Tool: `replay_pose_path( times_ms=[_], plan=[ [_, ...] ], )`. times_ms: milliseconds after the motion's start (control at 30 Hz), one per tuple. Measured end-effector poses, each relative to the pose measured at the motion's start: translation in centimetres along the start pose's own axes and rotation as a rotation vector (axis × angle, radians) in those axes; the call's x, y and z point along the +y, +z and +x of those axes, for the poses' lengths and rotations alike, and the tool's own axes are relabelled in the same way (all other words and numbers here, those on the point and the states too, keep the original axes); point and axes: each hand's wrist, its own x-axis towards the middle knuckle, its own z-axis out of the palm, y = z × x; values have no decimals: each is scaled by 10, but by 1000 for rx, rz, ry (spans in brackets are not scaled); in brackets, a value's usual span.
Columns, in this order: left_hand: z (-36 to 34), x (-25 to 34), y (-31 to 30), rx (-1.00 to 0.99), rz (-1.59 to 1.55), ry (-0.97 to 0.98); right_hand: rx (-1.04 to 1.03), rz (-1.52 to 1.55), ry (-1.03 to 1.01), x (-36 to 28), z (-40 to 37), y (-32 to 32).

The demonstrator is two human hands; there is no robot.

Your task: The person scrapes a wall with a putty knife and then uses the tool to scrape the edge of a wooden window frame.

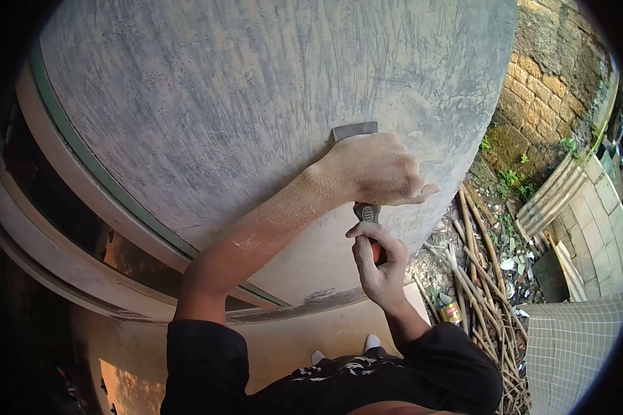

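A scraper with a wide flat metal blade (355, 130) lies with its blade edge at a grey, patchily coated wall (242, 104). My left hand (381, 169), dusted with pale powder, is closed around the upper part of the scraper just behind the blade and hides that part. Below it shows the black and red handle (368, 213). My right hand (382, 266), dusty as well, wraps its fingers round the lower end of this handle. Pale dust also coats my left forearm.
A window frame with a green edge (69, 142) runs along the left. On the right are a pile of bamboo poles (474, 256), a yellow can (450, 312), corrugated sheets (550, 197), a brick wall (533, 86) and a tiled surface (567, 353). Two feet stand below.
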Motion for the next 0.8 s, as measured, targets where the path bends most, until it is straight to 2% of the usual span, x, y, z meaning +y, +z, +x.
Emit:
replay_pose_path(
  times_ms=[167,300,400,467,567,700,767,800],
  plan=[
    [-11,17,19,10,10,6,-15,-42,10,6,-19,0],
    [-6,8,12,-33,-134,-56,-46,-67,60,4,-12,-6],
    [4,-4,4,93,-102,-62,-43,-8,11,5,0,-9],
    [2,-1,4,94,-28,-60,-8,-30,-154,12,6,1],
    [-16,12,11,132,47,-55,-105,-75,-41,19,-12,3],
    [-67,34,21,199,-15,-60,-68,-102,-127,30,-37,20],
    [-96,50,15,438,-60,-79,107,141,-11,33,-48,38],
    [-108,59,5,456,-35,-91,58,159,74,15,-49,44]
  ],
)
